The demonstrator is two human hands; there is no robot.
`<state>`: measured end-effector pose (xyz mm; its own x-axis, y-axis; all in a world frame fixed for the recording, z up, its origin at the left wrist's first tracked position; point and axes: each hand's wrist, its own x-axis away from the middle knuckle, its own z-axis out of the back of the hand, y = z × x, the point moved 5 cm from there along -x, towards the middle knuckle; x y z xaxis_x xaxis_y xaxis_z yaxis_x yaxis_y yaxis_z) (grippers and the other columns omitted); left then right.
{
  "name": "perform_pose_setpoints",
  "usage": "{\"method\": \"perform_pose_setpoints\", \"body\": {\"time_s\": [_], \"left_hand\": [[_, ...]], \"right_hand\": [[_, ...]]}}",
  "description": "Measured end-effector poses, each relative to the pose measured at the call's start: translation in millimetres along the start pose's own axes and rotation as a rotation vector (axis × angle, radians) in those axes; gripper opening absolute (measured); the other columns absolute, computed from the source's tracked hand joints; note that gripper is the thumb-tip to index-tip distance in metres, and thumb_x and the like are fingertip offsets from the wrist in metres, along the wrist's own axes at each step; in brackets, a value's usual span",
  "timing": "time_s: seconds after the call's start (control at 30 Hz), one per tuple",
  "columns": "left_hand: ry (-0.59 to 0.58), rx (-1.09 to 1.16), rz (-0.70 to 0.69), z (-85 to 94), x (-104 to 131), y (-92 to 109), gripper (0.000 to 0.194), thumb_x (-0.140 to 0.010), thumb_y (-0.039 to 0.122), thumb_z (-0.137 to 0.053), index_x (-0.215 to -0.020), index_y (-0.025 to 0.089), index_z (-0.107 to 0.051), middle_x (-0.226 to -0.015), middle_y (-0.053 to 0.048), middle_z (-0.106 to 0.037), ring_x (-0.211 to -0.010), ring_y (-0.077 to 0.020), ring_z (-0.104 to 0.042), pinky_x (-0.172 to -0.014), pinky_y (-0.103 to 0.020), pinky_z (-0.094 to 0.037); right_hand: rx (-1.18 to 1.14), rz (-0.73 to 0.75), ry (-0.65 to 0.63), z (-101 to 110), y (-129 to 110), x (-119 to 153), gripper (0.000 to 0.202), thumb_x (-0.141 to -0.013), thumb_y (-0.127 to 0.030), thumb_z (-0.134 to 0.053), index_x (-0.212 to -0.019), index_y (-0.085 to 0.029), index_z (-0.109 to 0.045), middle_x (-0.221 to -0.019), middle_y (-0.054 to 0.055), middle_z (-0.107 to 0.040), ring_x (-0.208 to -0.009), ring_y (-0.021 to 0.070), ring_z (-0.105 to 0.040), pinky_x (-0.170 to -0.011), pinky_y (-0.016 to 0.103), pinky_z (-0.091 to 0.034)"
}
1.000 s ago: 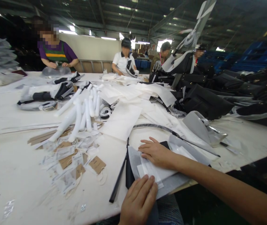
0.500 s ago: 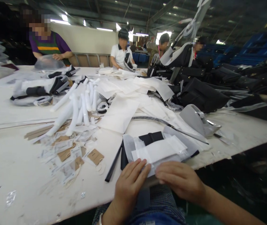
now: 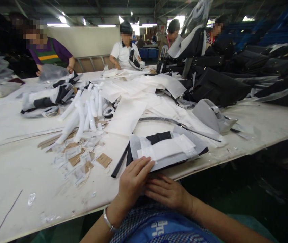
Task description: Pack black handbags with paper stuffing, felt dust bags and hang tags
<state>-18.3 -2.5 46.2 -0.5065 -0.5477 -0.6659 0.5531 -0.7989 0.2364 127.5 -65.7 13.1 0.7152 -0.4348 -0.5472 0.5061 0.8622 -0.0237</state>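
A black bag (image 3: 159, 136) lies at the near table edge with pale tissue (image 3: 135, 148) over it. A white padded packet (image 3: 169, 148) rests on top. My left hand (image 3: 135, 175) lies over the bag's near-left edge, fingers on the wrapping and thumb hidden underneath. Just below that edge, my right hand (image 3: 170, 194) has its fingers stretched out toward the left hand, with nothing visible in them; its fingertips are partly covered. A dark strap (image 3: 120, 161) sticks out on the left, and a plastic-wrapped curved strap (image 3: 169, 119) arcs behind the bag.
Tags in small plastic bags (image 3: 76, 158) and white foam tubes (image 3: 85, 111) lie to the left. White paper sheets (image 3: 126, 118) spread across the middle. Black bags (image 3: 221, 87) are piled at the right, behind a grey wrapped piece (image 3: 207, 114). Several co-workers stand across the table (image 3: 255, 125).
My right hand has moved left and down, off the bag's top near edge to below it. My left hand stays on the bag. The view has shifted slightly.
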Motion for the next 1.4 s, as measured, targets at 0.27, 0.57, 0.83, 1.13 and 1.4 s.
{"method": "perform_pose_setpoints", "body": {"time_s": [0.27, 0.57, 0.83, 1.13, 1.4], "left_hand": [[-0.043, 0.005, 0.028, -3.6, 2.4, -4.4, 0.035, -0.093, 0.021, -0.061, -0.129, 0.022, -0.06, -0.127, -0.006, -0.066, -0.12, -0.0192, -0.06, -0.102, -0.035, -0.052], [-0.014, -0.076, -0.018, -5.0, 3.5, -1.7, 0.036, -0.093, 0.015, -0.059, -0.129, 0.022, -0.061, -0.128, -0.006, -0.066, -0.123, -0.0206, -0.059, -0.101, -0.037, -0.053], [-0.014, -0.1, -0.036, -7.5, 4.1, -2.1, 0.034, -0.094, 0.013, -0.057, -0.126, 0.023, -0.062, -0.127, -0.005, -0.067, -0.122, -0.0198, -0.059, -0.1, -0.036, -0.053], [-0.028, -0.094, -0.066, -5.5, 1.8, -2.1, 0.032, -0.097, 0.014, -0.053, -0.126, 0.023, -0.063, -0.126, -0.006, -0.067, -0.119, -0.0207, -0.06, -0.096, -0.037, -0.055], [-0.129, -0.072, -0.061, -8.2, 10.4, -4.5, 0.039, -0.1, 0.015, -0.046, -0.137, 0.022, -0.053, -0.139, -0.006, -0.058, -0.131, -0.0221, -0.051, -0.104, -0.043, -0.05]], "right_hand": [[-0.036, -0.021, 0.12, -8.2, 5.4, 5.8, 0.028, -0.097, -0.011, -0.054, -0.122, -0.015, -0.065, -0.117, 0.008, -0.072, -0.122, 0.0188, -0.059, -0.108, 0.044, -0.046], [-0.202, -0.136, 0.2, 5.4, -10.2, 3.6, 0.03, -0.095, -0.008, -0.044, -0.112, -0.012, -0.069, -0.106, 0.01, -0.076, -0.107, 0.0197, -0.069, -0.1, 0.04, -0.055], [-0.231, -0.17, 0.152, 22.4, -21.1, 2.3, 0.032, -0.096, -0.01, -0.04, -0.112, -0.012, -0.068, -0.107, 0.01, -0.076, -0.108, 0.0179, -0.069, -0.1, 0.033, -0.054], [-0.288, -0.201, 0.145, 48.6, -2.1, -12.1, 0.031, -0.092, -0.006, -0.047, -0.116, -0.012, -0.066, -0.11, 0.011, -0.075, -0.109, 0.0179, -0.069, -0.101, 0.032, -0.053], [-0.188, -0.259, 0.14, 79.4, 21.6, -41.4, 0.036, -0.089, -0.004, -0.047, -0.117, -0.016, -0.067, -0.104, 0.008, -0.077, -0.097, 0.0172, -0.073, -0.093, 0.029, -0.057]]}}
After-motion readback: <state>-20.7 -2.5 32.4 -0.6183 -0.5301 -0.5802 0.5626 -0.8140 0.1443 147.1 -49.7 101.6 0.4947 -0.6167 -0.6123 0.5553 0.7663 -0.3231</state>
